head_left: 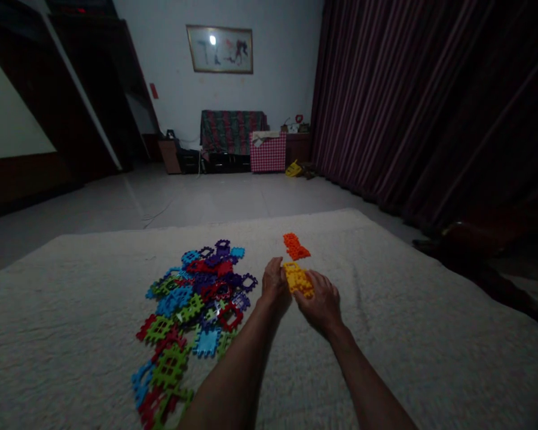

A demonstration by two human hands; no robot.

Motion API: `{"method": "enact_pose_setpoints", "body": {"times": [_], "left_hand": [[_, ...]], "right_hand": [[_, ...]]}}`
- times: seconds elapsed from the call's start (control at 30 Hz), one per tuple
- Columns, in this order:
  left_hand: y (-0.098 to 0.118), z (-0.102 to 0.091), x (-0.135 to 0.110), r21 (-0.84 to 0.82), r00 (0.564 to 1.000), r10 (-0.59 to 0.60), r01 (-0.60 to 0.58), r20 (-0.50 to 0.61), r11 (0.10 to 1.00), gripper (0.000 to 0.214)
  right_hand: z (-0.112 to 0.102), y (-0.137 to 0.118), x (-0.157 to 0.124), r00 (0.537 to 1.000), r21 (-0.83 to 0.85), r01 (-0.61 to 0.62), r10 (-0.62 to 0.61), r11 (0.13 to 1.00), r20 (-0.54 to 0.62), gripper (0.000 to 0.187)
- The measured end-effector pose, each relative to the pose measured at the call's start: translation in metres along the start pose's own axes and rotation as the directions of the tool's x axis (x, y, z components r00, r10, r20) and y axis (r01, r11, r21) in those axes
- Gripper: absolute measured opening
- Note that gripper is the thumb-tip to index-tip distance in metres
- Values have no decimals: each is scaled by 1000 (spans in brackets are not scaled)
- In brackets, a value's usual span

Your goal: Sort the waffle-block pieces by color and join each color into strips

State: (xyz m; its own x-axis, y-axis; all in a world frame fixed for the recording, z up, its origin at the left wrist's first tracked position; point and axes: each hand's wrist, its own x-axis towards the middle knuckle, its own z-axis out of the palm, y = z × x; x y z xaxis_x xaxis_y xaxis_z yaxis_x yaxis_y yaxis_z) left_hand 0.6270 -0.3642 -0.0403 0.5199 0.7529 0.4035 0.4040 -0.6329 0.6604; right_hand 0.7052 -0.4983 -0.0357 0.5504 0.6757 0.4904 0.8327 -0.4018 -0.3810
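A small group of yellow interlocking plastic building tiles (pixel 298 279) lies between my two hands on the pale cover. My right hand (pixel 320 301) is closed around their right side, thumb in front and fingers behind. At their left edge is my left hand (pixel 274 280), its fingers curled against the tiles and partly hidden. Just beyond them rest orange building tiles (pixel 296 246), touched by neither hand. To the left spreads a loose heap of mixed tiles (pixel 206 342) in blue, green, red and purple, some with window-like openings.
A pale textured cover (pixel 407 334) spreads under everything. Past its far edge is a grey tiled floor (pixel 233 197) with a thin cable. A low cabinet (pixel 189 161) with cloths stands by the back wall, and dark purple curtains (pixel 376 89) hang on the right.
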Motion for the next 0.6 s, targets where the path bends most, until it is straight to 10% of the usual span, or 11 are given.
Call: {"method": "enact_pose_setpoints", "body": {"times": [0.27,0.6], "left_hand": [[10,5,5,82,944,218,-244,247,966,34],[19,4,-9,-116,961,179,-157,211,981,27]], "right_hand": [[2,9,2,1000,101,-4,3,995,6,30],[-49,36,-4,961,405,84,-181,911,208,24]]}}
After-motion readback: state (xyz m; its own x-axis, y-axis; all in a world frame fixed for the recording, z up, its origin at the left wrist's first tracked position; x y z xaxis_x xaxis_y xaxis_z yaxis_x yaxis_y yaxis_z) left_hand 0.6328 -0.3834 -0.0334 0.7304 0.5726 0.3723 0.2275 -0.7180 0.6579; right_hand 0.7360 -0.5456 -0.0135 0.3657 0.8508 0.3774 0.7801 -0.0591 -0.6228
